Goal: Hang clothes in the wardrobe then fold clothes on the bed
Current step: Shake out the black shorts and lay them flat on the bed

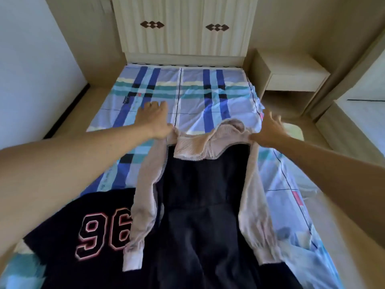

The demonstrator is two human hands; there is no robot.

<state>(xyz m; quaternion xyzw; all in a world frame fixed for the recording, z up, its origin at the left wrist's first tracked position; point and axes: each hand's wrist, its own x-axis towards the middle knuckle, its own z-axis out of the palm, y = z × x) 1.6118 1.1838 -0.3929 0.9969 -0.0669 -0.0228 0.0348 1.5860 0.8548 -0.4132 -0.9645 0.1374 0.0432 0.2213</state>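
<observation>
Head view: plaid-sheeted bed [191, 97] before cream headboard [183, 28], nightstand [291, 74] right.

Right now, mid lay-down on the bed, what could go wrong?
1. A sleeve of the pink cardigan lies over the numbered jersey; folding may drag that jersey.
2. The left hand and right hand show spread fingers, so the grip on the shoulders looks thin; the bunched collar could slump over the dark dress.

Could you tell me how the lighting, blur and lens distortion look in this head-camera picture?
Head view: strong wide-angle distortion bows the bed and swells the forearms near the frame's sides; the right hand is slightly motion-blurred, the left hand sharper; soft, even light, no harsh shadows on the pink garment.
</observation>
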